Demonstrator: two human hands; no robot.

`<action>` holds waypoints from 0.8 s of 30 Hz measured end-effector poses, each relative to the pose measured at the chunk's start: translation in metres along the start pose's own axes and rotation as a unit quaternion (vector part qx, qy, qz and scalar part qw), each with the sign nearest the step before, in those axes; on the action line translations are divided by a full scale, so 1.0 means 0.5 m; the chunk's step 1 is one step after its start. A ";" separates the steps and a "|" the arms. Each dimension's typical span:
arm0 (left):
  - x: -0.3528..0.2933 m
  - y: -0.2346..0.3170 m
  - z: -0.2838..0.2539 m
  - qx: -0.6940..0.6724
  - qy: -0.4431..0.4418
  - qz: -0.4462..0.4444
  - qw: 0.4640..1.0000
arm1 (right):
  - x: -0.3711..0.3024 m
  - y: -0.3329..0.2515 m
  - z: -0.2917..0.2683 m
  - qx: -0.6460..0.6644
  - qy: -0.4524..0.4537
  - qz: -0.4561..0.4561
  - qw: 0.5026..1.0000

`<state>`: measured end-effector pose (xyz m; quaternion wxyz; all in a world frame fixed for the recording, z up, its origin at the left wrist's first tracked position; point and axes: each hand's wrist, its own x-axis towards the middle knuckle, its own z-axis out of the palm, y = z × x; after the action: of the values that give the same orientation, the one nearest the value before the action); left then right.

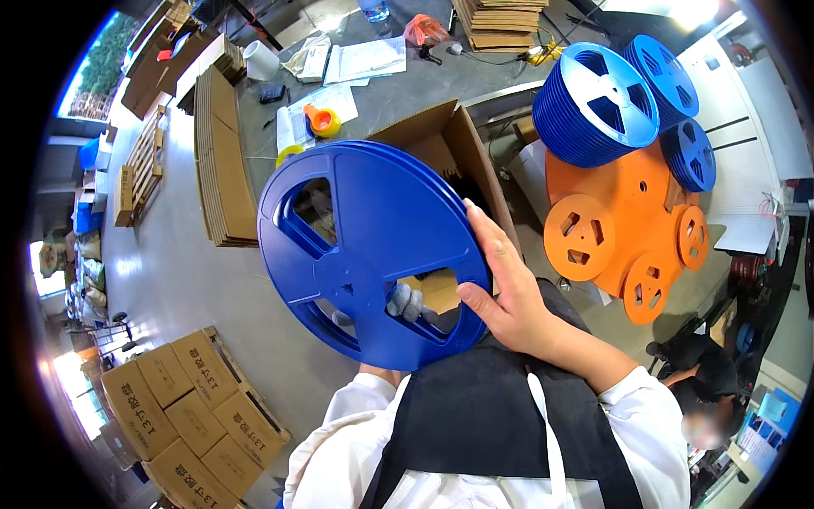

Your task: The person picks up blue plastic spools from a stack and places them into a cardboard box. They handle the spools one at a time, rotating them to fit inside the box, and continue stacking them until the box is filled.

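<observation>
A small stack of blue plastic reels (386, 204) is held up before my chest, tilted, with its broad face toward me. My right hand (509, 297) grips its right edge, fingers along the rim and thumb on the face. My left hand (407, 301) supports the reels from behind; grey-covered fingertips show through a window in them, and the rest of that hand is mostly hidden. Just beyond the reels stands an open cardboard box (487, 161) with something dark inside, partly covered from view.
At right, stacked blue reels (593, 106) stand on an orange stand (627, 199) with round slotted discs. Flattened cardboard (216, 161) leans at the table's left. Papers (366, 59) and an orange tape dispenser (322, 120) lie on the table (475, 72). Boxes (195, 416) fill a pallet lower left; a person (699, 365) is at right.
</observation>
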<state>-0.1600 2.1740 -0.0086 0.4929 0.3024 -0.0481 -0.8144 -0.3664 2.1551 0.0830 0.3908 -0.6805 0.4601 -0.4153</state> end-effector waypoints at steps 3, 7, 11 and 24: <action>0.005 -0.011 -0.008 -0.009 -0.005 -0.011 1.000 | 0.010 -0.015 -0.001 -0.008 0.000 -0.014 1.000; 0.002 -0.016 -0.015 -0.018 -0.002 -0.013 1.000 | 0.009 -0.020 0.001 -0.018 0.009 -0.024 1.000; 0.003 -0.017 -0.013 -0.030 -0.003 -0.010 1.000 | 0.013 -0.005 -0.006 0.008 0.002 0.003 1.000; 0.014 -0.045 -0.037 -0.091 -0.038 -0.014 0.995 | 0.065 0.088 -0.049 0.301 0.136 0.129 0.935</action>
<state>-0.1699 2.1836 -0.0350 0.5047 0.2252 0.0118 -0.8333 -0.3947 2.1089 0.0581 0.5611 -0.4029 0.4458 -0.5694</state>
